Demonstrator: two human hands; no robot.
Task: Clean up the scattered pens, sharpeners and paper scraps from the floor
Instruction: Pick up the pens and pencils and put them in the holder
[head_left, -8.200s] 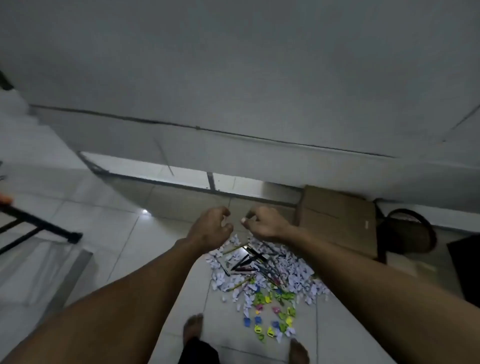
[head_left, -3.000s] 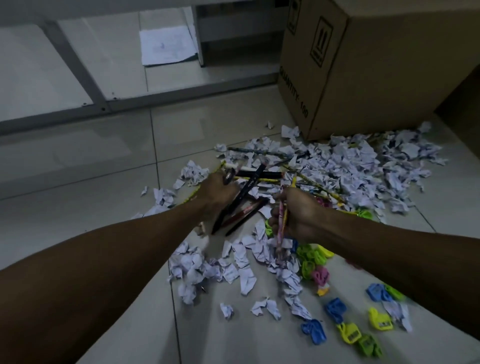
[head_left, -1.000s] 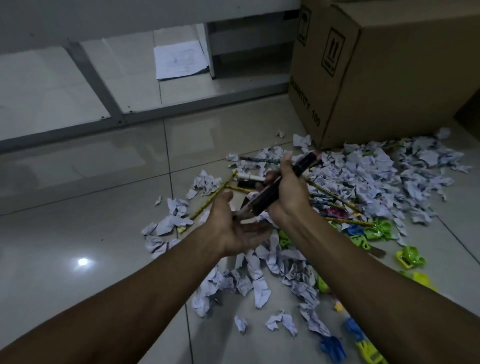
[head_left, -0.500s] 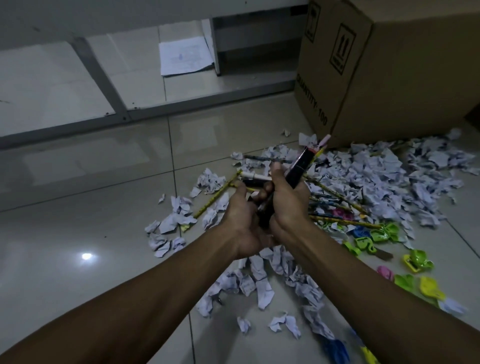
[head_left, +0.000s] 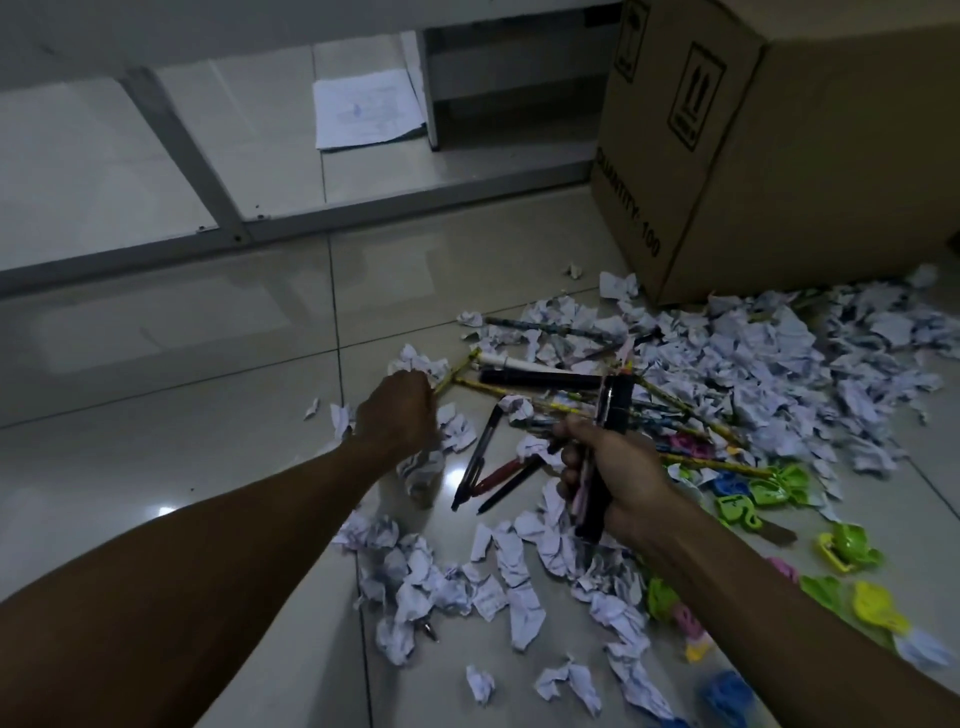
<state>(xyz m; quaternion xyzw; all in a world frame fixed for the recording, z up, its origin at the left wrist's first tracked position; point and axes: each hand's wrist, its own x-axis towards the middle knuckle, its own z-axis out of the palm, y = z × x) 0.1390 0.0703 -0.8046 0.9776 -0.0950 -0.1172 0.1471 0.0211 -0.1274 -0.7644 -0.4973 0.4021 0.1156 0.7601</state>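
Head view: my right hand (head_left: 618, 478) grips the gathered pens (head_left: 605, 447) as one bundle, freeing my left hand (head_left: 400, 415), fingers curled at a yellow pencil (head_left: 457, 370), to collect more.

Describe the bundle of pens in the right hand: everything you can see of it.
The bundle of pens is mostly black, glossy, plastic-looking barrels with a pinkish one among them. It stands nearly upright, tilted slightly, its top ends above the fist and its lower ends poking out below. The right hand grips it around the middle, above the paper scraps; nothing else touches it. The exact count is unclear.
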